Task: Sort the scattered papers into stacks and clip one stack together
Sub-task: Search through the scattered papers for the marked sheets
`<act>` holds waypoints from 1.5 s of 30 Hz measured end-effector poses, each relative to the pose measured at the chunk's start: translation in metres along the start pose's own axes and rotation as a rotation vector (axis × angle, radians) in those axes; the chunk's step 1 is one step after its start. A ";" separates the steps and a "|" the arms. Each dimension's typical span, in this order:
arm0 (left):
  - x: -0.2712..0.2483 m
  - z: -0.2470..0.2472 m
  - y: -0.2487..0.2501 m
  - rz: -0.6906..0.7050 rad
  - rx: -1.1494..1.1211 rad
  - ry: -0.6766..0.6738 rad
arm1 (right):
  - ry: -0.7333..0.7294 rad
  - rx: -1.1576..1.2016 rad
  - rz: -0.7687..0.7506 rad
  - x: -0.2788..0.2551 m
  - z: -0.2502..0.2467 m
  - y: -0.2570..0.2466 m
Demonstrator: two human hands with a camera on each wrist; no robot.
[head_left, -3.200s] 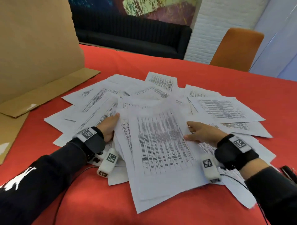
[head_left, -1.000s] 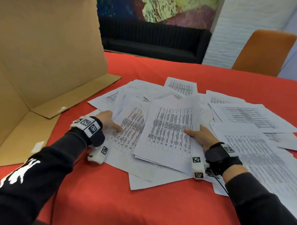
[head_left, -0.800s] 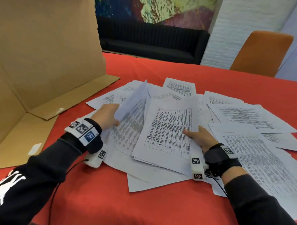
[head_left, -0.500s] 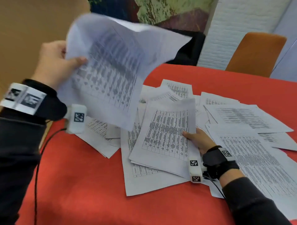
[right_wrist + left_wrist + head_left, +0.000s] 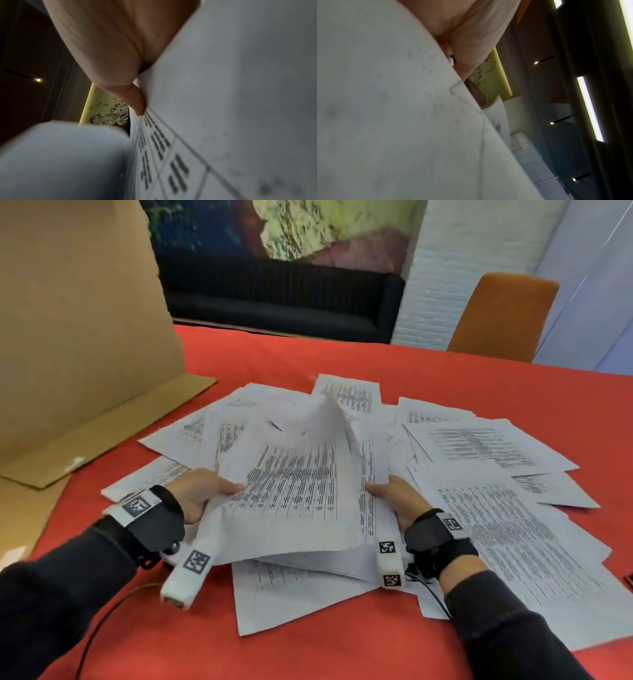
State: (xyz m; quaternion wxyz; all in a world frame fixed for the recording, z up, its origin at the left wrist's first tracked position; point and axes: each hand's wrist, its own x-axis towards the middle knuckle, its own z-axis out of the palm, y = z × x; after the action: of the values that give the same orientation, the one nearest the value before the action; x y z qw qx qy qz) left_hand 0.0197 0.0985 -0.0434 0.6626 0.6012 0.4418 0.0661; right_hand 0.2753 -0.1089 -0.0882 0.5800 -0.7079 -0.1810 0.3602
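Now, what has changed: half a second ago our left hand [image 5: 200,494] held a bundle of sheets high in the air; it is down again, laid on top of the sheets our right hand [image 5: 397,501] was holding.
Left grip: our thumb lies across the printed face of the top sheet [image 5: 291,487] and the fingers go under its left edge, so we are pinching it.
Right grip: our fingers lie against the right edge of the growing stack [image 5: 308,559]; in the right wrist view one fingertip [image 5: 139,106] presses on a printed sheet. How far the fingers wrap under it we cannot tell.
Papers: the stack sits between our hands, near the table's [image 5: 154,628] front edge; its far end bows up and the edges are not yet square.
Loose sheets [image 5: 486,446]: many lie fanned out beyond and to the right of the stack, overlapping one another.
Clip: none visible in any view.
Surroundings: a cardboard panel [image 5: 78,313] stands to the left.
Meaning for the task: we judge the first stack to be forming but unfinished; squaring it comes next, and clipping is some way off.
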 end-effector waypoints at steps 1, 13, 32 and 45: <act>0.000 -0.001 -0.005 -0.024 0.021 -0.017 | 0.001 0.007 0.001 0.000 0.000 0.000; -0.028 0.031 -0.018 -0.052 0.245 -0.199 | 0.142 0.025 -0.016 0.004 0.007 -0.003; -0.029 0.007 0.026 0.286 0.679 0.024 | 0.160 -0.094 -0.006 0.008 0.006 0.000; -0.037 0.047 0.015 0.365 0.617 -0.109 | 0.186 -0.102 0.038 0.007 0.009 -0.002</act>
State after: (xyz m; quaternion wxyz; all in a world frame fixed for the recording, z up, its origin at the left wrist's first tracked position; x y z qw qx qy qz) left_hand 0.0356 0.0452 -0.0173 0.4500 0.8444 0.2902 0.0146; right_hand 0.2743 -0.0972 -0.0887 0.5506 -0.7701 -0.1309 0.2944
